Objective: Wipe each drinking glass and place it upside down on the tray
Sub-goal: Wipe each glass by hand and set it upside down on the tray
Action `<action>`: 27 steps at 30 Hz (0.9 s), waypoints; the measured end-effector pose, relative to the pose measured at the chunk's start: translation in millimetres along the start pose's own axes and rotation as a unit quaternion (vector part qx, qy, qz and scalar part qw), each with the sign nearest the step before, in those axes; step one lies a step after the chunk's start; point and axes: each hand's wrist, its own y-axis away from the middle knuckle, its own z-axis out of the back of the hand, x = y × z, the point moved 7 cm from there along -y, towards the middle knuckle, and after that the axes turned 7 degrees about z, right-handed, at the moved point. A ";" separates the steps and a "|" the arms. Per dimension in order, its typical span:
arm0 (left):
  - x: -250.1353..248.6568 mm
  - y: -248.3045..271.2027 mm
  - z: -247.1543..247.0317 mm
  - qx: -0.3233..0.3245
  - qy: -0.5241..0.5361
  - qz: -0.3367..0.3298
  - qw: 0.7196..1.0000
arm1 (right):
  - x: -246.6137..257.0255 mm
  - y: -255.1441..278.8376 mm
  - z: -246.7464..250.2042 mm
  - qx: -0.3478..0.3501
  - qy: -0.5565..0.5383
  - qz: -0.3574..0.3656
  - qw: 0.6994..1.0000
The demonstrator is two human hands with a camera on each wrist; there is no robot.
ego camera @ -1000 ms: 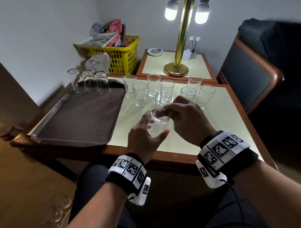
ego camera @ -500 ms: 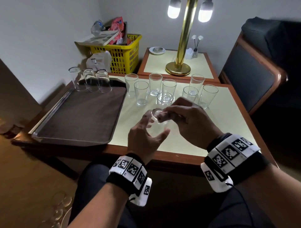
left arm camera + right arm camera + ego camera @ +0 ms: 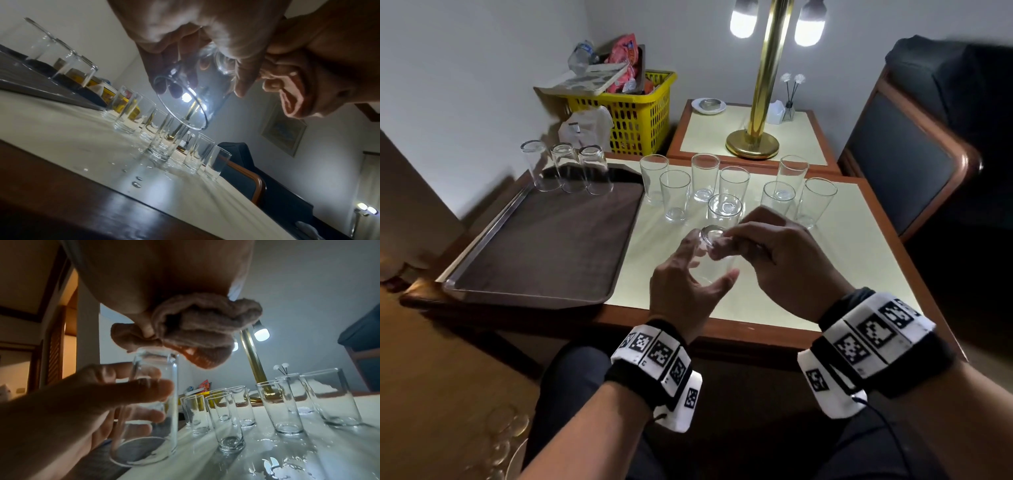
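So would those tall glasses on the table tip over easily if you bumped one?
Probably: the upright glasses look tall and narrow-based. They stand close together, so one might knock another. The table looks wet, so they may slide.

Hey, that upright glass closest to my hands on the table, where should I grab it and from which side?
Grip the nearest upright glass around its mid wall, coming from the near side with the left hand once the held glass is set down. It stands mouth up, other glasses crowd behind and to its sides, and only the near side looks open. The right hand holds the cloth.
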 end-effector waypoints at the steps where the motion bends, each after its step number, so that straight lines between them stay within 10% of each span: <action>1: 1.7 0.4 1.6 -0.008 -0.002 0.005 1.000 | -5.0 0.4 3.1 -0.001 0.004 -0.006 1.000; 27: 23.5 11.3 -2.5 0.011 0.049 0.050 0.997 | -6.3 -3.0 -14.6 0.065 -0.009 -0.010 0.998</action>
